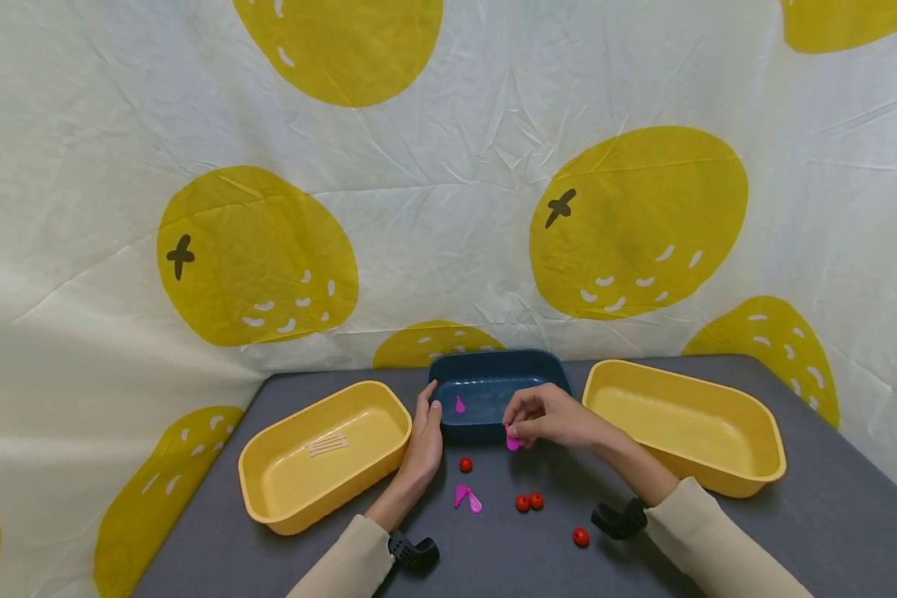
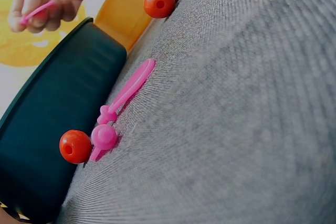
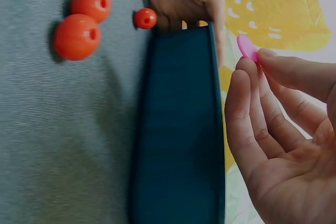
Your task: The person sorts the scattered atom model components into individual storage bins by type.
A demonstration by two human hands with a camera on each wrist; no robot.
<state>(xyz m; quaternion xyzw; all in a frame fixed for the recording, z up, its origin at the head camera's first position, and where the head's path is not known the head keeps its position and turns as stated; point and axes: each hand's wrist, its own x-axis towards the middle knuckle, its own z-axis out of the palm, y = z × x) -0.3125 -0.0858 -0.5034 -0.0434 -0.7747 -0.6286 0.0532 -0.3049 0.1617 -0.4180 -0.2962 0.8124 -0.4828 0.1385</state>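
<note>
My right hand (image 1: 556, 418) pinches a small pink teardrop-shaped plastic piece (image 1: 512, 442) between thumb and fingertips, near the front rim of the dark blue bin (image 1: 497, 357). In the right wrist view the pink piece (image 3: 247, 49) stands up from the fingertips. My left hand (image 1: 424, 436) lies along the bin's left side with its fingers fairly straight. Inside the bin is another pink piece (image 1: 460, 404). Two more pink pieces (image 1: 474, 502) lie on the table in front of it, close to a red bead (image 1: 466, 465) with a hole.
On the left stands a yellow bin (image 1: 269, 507) holding several thin pale sticks (image 1: 327, 445). A second yellow bin (image 1: 762, 473) stands at the right, beside my right forearm. Two red beads (image 1: 529, 502) touch on the grey table (image 1: 508, 565), and another bead (image 1: 580, 537) lies nearer.
</note>
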